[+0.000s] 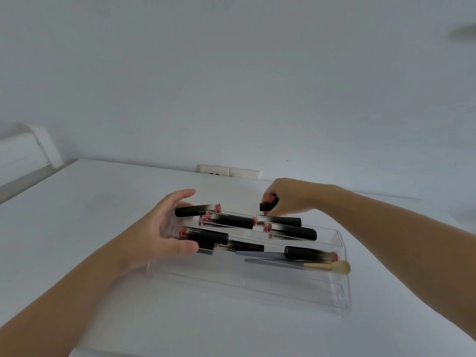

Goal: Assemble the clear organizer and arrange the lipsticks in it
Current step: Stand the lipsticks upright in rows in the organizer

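Observation:
A clear stepped organizer (334, 297) sits on the white table in front of me. Several black lipsticks with pink ends lie across its tiers, for example one (231, 220) on the upper tier and one (311, 253) lower right. Two make-up brushes (296, 265) with grey handles lie on a lower tier. My left hand (170, 228) is spread at the organizer's left end, fingers apart, touching or close to the lipsticks there. My right hand (291, 199) is above the back tier, closed on a black lipstick (268, 205).
The white table (103, 215) meets a white wall at the back, where a wall socket plate (228, 171) sits. A white rounded object (28, 148) stands at the far left. The organizer's lowest front tier holds nothing.

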`<control>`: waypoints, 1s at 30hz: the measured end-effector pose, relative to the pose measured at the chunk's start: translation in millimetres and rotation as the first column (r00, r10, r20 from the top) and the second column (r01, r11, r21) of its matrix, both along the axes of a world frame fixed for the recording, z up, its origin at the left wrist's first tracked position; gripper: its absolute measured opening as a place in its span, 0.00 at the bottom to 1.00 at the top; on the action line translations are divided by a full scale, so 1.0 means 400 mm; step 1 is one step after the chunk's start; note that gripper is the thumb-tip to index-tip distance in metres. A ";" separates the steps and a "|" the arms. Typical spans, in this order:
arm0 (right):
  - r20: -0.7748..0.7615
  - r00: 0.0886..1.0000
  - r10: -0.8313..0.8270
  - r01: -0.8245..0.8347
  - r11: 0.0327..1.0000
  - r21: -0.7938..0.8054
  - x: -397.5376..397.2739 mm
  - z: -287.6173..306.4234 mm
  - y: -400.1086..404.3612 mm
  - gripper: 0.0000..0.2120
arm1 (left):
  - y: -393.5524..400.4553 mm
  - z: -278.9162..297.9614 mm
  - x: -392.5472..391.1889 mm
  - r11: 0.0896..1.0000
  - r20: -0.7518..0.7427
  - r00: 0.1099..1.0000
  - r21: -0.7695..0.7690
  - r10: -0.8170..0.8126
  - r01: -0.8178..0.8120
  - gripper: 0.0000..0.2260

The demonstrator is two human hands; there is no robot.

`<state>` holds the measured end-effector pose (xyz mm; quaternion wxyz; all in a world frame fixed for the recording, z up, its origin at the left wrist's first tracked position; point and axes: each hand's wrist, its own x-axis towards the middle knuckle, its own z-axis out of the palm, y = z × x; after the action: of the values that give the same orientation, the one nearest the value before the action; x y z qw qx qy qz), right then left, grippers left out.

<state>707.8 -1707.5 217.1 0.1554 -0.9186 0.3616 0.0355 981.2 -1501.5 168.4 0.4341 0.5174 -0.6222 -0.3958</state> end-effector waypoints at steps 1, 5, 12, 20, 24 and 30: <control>-0.014 1.000 0.010 -0.010 1.000 -0.002 0.003 0.001 0.001 0.13 | 0.001 -0.003 0.000 1.000 0.026 1.000 0.009 0.004 -0.004 0.46; -0.102 0.994 0.036 -0.041 0.998 -0.049 -0.021 0.021 0.006 0.14 | -0.004 -0.007 -0.015 0.998 0.097 0.993 -0.011 0.068 -0.067 0.43; -0.023 0.982 -0.189 0.187 0.980 -0.068 -0.175 0.110 0.005 0.13 | -0.025 -0.010 -0.045 0.991 0.115 0.984 -0.027 0.135 -0.133 0.43; -0.131 0.976 -0.177 0.163 0.980 -0.110 -0.236 0.013 0.001 0.17 | -0.028 -0.005 -0.052 0.992 0.121 0.985 -0.014 0.126 -0.125 0.42; -0.238 0.954 -0.184 0.136 0.969 -0.206 -0.237 0.016 -0.008 0.18 | -0.029 -0.004 -0.053 0.990 0.120 0.983 -0.008 0.141 -0.141 0.40; -0.415 0.883 -0.217 0.143 0.969 -0.202 -0.261 0.043 0.002 0.05 | -0.033 -0.004 -0.061 0.991 0.116 0.984 -0.001 0.134 -0.135 0.42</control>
<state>603.4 -1706.7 234.4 -0.0032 -0.8595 0.4727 0.1945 956.7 -1514.9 166.6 0.4211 0.5819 -0.6085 -0.3372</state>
